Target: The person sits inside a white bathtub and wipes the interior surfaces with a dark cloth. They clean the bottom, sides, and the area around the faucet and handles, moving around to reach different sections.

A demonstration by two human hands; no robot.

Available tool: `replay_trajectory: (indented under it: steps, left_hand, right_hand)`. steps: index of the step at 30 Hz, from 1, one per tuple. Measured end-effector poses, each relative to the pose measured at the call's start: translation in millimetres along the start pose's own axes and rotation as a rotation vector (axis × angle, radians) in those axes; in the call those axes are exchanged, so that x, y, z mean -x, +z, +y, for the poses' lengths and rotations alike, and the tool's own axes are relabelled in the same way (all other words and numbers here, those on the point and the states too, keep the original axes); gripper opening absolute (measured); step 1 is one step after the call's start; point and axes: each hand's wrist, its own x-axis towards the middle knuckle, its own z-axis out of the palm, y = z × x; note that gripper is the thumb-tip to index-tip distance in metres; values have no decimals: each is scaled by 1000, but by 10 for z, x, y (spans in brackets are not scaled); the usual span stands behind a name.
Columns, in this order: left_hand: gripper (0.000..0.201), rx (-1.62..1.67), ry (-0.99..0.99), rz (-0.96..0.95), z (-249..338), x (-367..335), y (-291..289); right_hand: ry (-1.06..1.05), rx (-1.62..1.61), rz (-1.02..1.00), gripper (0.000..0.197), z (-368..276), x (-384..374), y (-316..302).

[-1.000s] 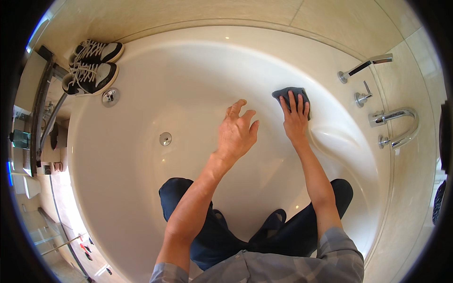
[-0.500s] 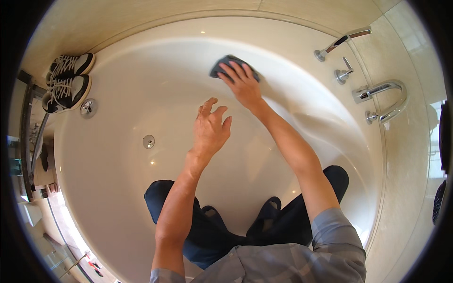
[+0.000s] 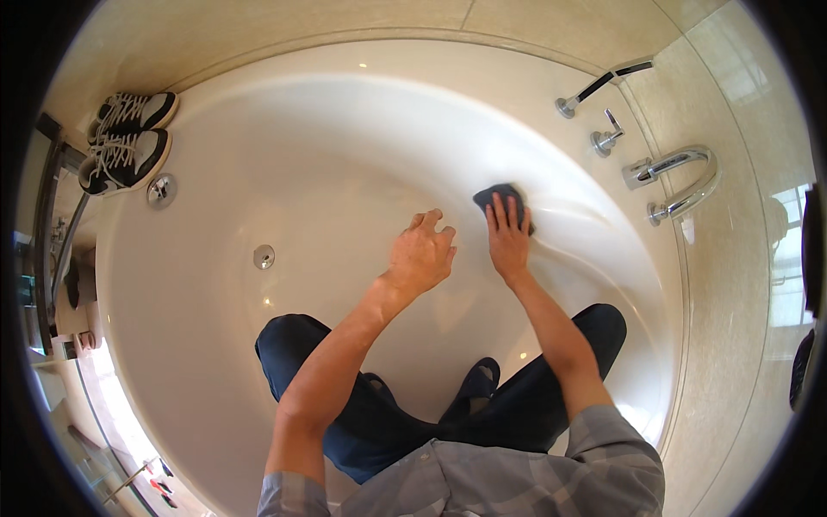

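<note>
My right hand presses a folded dark grey cloth against the sloping right inner wall of a white bathtub. Its fingers lie spread over the cloth, covering part of it. To the left of it, my left hand hovers above the tub's floor, fingers loosely bent and apart. Nothing shows in the left hand.
On the tub's far left rim sits a pair of black-and-white sneakers, beside a round chrome overflow cover. A drain lies in the tub floor. Along the right rim stand a hand shower, a lever handle and a curved faucet.
My right hand has slid the cloth from the far wall toward me and to the right. My left hand has shifted right and a little nearer.
</note>
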Motion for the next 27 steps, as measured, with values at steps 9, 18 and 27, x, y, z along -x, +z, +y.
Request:
replay_trajectory:
  steps: [9, 18, 27]
  left_hand:
    - [21, -119, 2, -198, -12, 135, 47]
    - [22, -156, -56, -232, -46, 129, -26]
    - [24, -180, -69, -269, 62, 171, -156]
  right_hand:
    - [-302, 82, -78, 52, 26, -769, -79]
    - [-632, 305, -582, 55, -240, 609, 795]
    - [-701, 521, -317, 56, -673, -895, 836]
